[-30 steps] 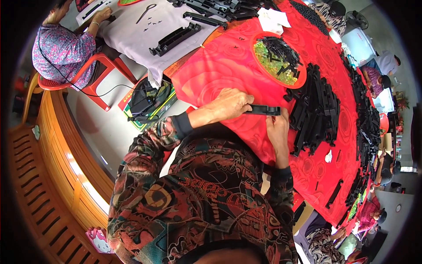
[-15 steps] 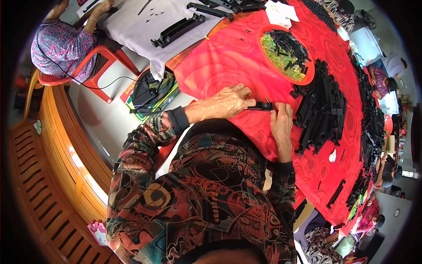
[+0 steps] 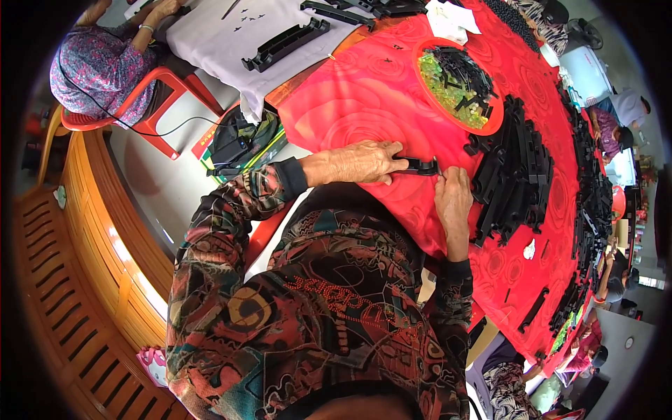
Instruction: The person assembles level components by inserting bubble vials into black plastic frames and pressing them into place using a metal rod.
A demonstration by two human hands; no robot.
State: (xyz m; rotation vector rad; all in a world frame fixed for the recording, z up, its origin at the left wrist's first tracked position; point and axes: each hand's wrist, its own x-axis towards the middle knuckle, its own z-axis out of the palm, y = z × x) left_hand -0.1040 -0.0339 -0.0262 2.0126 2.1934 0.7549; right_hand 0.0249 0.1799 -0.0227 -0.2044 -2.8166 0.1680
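My left hand is closed round one end of a short black plastic bracket, low over the red cloth in front of me. The bracket's other end points right and has a curved, upright tip. Beside that tip is my right hand, its fingers bent and drawn together. Whatever its fingertips pinch is too small to make out. To the right of this hand lies a pile of long black plastic brackets. Farther off stands a round orange-red basin with yellow-green pieces and small black strips in it.
The red cloth covers my table. White paper lies beyond the basin. On a pale-covered table at the far left rests another black bracket; a person sits there on a red chair. More black parts line the right side.
My left hand has shifted slightly, and the bracket's tip now shows more plainly. My right hand has drawn a little down and right from the bracket.
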